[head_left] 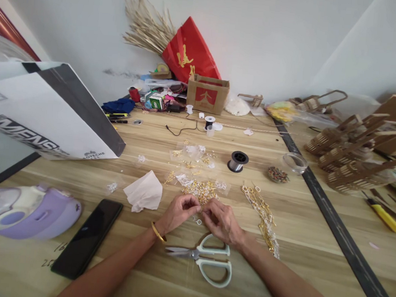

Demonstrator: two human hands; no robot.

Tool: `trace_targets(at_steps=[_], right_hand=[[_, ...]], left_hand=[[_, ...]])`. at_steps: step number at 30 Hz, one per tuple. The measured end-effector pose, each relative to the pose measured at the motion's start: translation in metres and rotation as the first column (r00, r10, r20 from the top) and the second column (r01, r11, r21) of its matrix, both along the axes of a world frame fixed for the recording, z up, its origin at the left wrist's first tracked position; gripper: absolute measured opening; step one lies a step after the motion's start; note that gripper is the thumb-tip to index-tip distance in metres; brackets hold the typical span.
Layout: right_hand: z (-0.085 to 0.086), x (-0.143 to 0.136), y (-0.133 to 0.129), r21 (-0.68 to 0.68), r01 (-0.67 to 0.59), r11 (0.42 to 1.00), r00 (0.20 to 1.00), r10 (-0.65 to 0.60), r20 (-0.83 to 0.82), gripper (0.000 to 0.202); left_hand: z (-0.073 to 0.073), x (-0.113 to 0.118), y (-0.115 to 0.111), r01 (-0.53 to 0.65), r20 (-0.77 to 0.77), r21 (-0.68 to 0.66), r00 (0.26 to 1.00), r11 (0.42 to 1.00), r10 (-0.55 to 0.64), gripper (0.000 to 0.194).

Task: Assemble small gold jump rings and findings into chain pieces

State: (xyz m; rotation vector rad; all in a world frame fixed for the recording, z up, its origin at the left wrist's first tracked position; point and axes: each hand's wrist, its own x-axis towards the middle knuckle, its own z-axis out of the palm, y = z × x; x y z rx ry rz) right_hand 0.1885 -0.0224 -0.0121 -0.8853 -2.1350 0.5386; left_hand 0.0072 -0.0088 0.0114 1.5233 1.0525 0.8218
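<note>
My left hand (pixel 181 211), with a gold bangle (pixel 158 232) at the wrist, is closed in a pinch. Close beside it, my right hand (pixel 220 219) is pinched too, the fingertips nearly meeting. What they hold is too small to make out. Just beyond them lies a pile of gold and silver beads (pixel 203 190). A small ring (pixel 198 221) rests on the table below the fingertips. White-handled scissors (pixel 198 254) lie nearer to me, blades to the left. Gold and silver chains (pixel 263 217) stretch out right of my right hand.
A phone (pixel 88 238), a purple-white device (pixel 31 213) and a tissue (pixel 144 191) lie left. Beyond the beads stands a wire spool (pixel 238 161). A glass dish (pixel 294 163), small baskets (pixel 348 156) and a yellow-handled tool (pixel 386 216) are right; a cardboard box (pixel 207 94) stands behind.
</note>
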Motion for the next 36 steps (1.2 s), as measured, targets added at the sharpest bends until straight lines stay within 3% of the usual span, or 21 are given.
trace_targets(at_steps=[22,36], right_hand=[[-0.0011,0.0002,0.0012,-0.007,-0.008,1.000,1.000,0.007,-0.024,0.009],[0.0038,0.0030,0.0010,-0.054,0.007,0.999,0.994,-0.013,-0.110,0.008]], left_hand=[[-0.0043,-0.0026,-0.0005,0.036,-0.013,0.040,0.999,0.999,-0.035,0.012],[0.0040,0.0003,-0.0018,0.027,-0.008,0.084,1.000,0.996,-0.026,0.012]])
